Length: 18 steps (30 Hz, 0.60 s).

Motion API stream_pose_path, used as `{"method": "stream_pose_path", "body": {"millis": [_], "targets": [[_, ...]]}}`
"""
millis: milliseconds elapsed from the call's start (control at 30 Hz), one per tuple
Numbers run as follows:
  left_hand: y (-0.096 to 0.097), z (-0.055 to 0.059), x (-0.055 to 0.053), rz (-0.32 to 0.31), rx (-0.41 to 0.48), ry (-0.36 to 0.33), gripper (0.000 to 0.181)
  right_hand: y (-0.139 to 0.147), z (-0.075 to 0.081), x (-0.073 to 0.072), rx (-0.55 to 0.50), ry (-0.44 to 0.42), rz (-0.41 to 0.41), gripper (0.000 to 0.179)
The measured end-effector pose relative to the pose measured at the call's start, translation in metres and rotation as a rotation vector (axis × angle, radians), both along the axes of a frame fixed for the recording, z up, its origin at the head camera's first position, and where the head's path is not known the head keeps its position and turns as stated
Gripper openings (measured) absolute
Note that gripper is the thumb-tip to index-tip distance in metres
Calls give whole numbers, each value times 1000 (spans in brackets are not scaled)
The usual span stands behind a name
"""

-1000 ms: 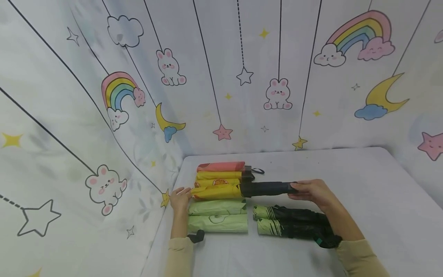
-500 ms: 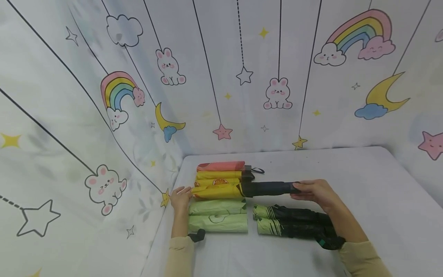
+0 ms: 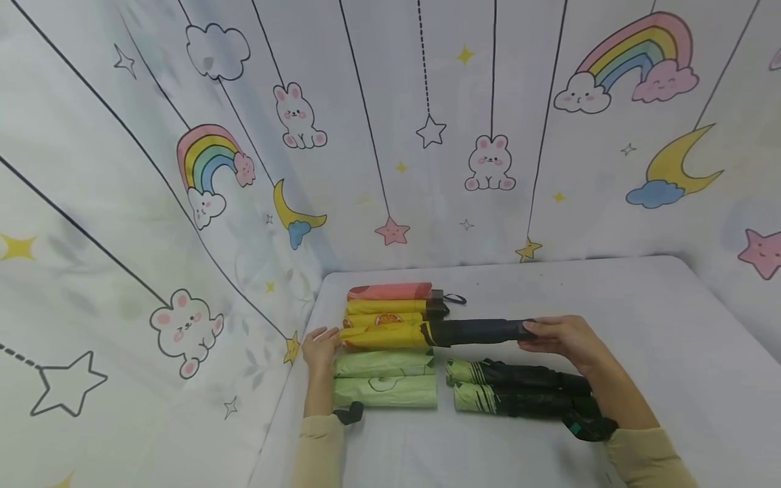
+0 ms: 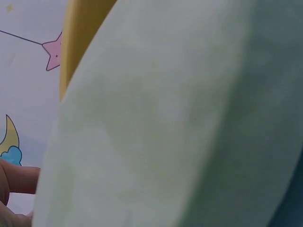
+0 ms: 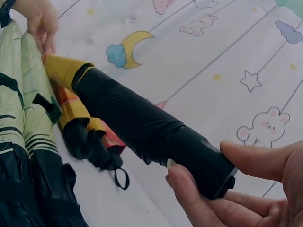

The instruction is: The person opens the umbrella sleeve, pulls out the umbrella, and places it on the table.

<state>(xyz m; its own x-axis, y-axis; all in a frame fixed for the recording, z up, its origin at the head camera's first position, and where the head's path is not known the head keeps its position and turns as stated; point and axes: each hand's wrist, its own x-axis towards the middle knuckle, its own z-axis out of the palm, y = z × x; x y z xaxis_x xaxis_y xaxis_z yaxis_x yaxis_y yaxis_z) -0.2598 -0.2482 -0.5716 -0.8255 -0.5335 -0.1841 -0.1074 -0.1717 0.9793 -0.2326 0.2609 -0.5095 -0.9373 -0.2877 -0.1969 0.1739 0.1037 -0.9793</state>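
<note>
My right hand (image 3: pixel 567 342) pinches the black handle end of a dark folded umbrella (image 3: pixel 476 332), thumb on one side and fingers on the other in the right wrist view. The umbrella's other end sits in a yellow sleeve (image 3: pixel 384 336). At that sleeve's far left end, my left hand (image 3: pixel 320 349) grips it between fingertips. Umbrella and sleeve lie level, in one line, above the table. In the left wrist view only some fingers (image 4: pixel 21 179) show at the left edge; a blurred pale green surface (image 4: pixel 142 118) covers most of it.
Two light green sleeves (image 3: pixel 384 391) lie nearer me, beside two green-and-black folded umbrellas (image 3: pixel 518 400) to their right. Behind the held one are more umbrellas, yellow (image 3: pixel 387 307) and red (image 3: pixel 390 291), with black ends. Patterned white cloth (image 3: pixel 427 203) walls the white table (image 3: pixel 488 454).
My right hand has moved slightly right, drawing the dark umbrella with it, so a little more of it shows outside the yellow sleeve. The left hand stays almost in place.
</note>
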Motion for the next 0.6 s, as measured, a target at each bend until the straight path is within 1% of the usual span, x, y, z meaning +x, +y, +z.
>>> {"method": "stream_pose_path", "body": {"millis": [133, 200, 267, 433, 500, 600], "targets": [[1, -1, 0, -6, 8, 2, 56, 4, 0, 1, 20, -9, -4, 69], [1, 0, 1, -8, 7, -3, 57, 6, -1, 2, 12, -10, -1, 70], [1, 2, 3, 3, 8, -8, 56, 9, -1, 3, 7, -9, 3, 70], [-1, 7, 6, 25, 19, -22, 54, 20, 1, 5, -19, -3, -14, 64], [-2, 6, 6, 20, 24, -31, 54, 24, 3, 6, -42, 1, -20, 60], [-5, 5, 6, 21, 21, -42, 55, 27, 5, 7, -61, 11, -7, 58]]}}
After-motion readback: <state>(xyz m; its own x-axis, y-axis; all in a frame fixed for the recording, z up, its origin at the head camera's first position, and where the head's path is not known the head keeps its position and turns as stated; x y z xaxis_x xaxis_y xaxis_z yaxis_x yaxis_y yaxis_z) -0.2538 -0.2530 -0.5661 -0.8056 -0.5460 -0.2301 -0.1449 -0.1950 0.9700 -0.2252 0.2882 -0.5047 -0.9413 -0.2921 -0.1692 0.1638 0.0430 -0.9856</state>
